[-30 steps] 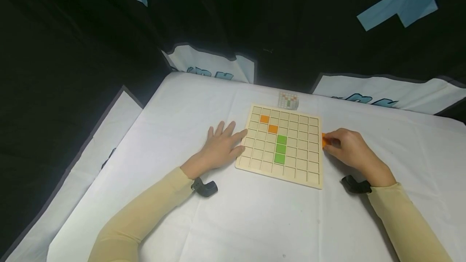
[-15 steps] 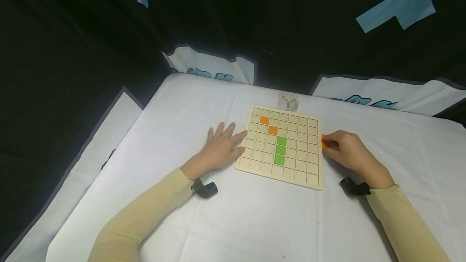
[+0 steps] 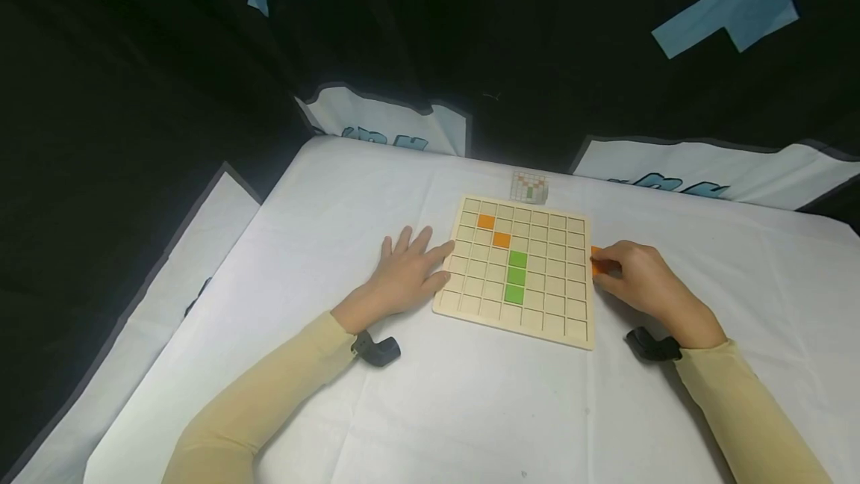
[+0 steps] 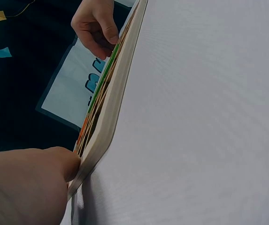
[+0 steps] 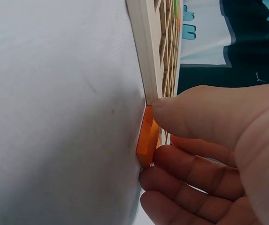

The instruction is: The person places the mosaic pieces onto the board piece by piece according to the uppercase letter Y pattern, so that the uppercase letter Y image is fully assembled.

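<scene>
A square wooden grid board (image 3: 510, 329) lies on the white-covered table. Set into its cells are an upper orange tile (image 3: 486, 222), a lower orange tile (image 3: 501, 240) and a column of green tiles (image 3: 516, 276). My left hand (image 3: 403, 276) rests flat with fingers spread, its thumb and index fingertip at the board's left edge. Just off the board's right side, my right hand (image 3: 638, 275) pinches another orange piece (image 5: 146, 138) between thumb and curled fingers. In the right wrist view that piece stands low at the tabletop, close against the board's side, partly covered by the fingers.
Behind the board, near the table's back edge, lies a small transparent card (image 3: 529, 188) with a printed grid of coloured squares. Black curtain (image 3: 497, 43) hangs along the back and left. White tablecloth (image 3: 484, 409) spreads in front of the board.
</scene>
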A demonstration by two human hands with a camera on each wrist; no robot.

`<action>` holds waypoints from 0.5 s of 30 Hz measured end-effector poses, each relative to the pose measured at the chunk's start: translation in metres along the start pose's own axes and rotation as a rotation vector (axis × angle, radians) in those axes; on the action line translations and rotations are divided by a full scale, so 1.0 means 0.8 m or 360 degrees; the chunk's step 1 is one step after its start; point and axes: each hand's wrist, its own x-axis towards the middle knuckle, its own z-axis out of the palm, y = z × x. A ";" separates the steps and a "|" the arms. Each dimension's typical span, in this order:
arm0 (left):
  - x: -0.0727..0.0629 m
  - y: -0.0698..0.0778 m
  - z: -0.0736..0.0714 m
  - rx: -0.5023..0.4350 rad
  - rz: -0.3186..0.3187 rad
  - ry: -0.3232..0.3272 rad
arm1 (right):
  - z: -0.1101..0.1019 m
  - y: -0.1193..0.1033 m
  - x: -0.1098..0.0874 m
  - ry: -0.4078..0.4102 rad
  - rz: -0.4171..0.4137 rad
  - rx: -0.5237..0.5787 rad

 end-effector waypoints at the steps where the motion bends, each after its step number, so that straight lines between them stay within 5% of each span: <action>1: 0.000 0.000 0.000 -0.0004 0.0001 0.0002 | 0.000 0.000 0.000 -0.0001 -0.0002 -0.0001; 15: -0.002 0.001 0.000 -0.0016 0.0017 0.0023 | -0.001 -0.003 -0.004 -0.0015 -0.0011 -0.0022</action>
